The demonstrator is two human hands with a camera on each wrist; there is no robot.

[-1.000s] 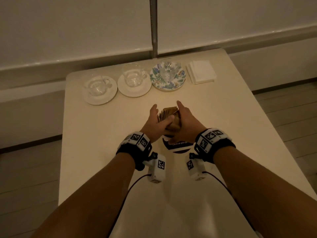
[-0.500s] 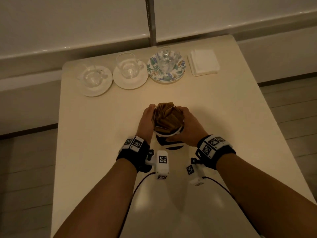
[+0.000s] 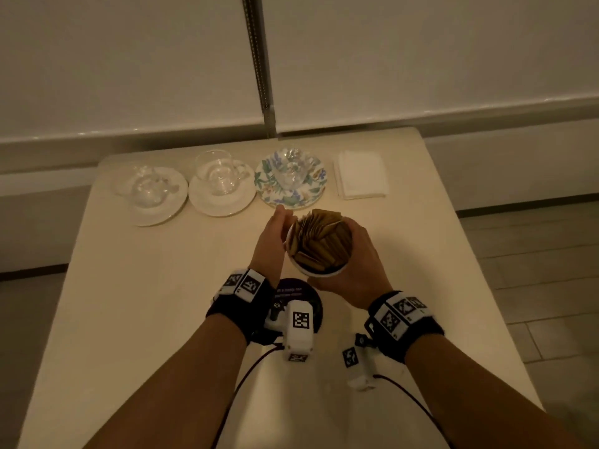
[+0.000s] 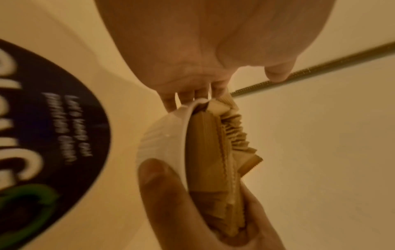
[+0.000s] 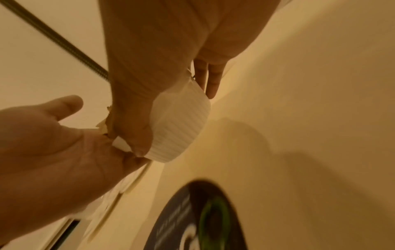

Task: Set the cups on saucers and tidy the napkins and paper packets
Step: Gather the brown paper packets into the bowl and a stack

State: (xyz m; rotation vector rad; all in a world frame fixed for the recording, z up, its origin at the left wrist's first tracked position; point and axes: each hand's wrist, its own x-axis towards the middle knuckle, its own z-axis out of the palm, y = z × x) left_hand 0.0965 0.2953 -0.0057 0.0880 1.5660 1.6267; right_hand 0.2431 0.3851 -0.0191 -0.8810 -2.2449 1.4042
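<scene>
A white ribbed bowl (image 3: pixel 319 275) packed with brown paper packets (image 3: pixel 321 241) is held above the cream table (image 3: pixel 146 286), tilted toward me. My right hand (image 3: pixel 359 264) grips the bowl (image 5: pixel 181 123), thumb on its rim and fingers round the far wall. My left hand (image 3: pixel 270 241) lies flat against its left side with straight fingers; in the right wrist view the left palm (image 5: pixel 53 135) is open. Three glass cups (image 3: pixel 149 186) (image 3: pixel 220 173) (image 3: pixel 291 170) stand on saucers at the back. A stack of white napkins (image 3: pixel 361 175) lies at the back right.
A dark round printed disc (image 3: pixel 298 296) lies on the table just under and nearer me than the bowl. Two saucers are white (image 3: pixel 168 212) (image 3: pixel 223 207), the third floral (image 3: pixel 311 196). A wall with a metal strip (image 3: pixel 259 59) rises behind the table.
Both hands stopped tucking the packets and closed in round the bowl. The bowl has come up off the dark disc and moved a little away from me.
</scene>
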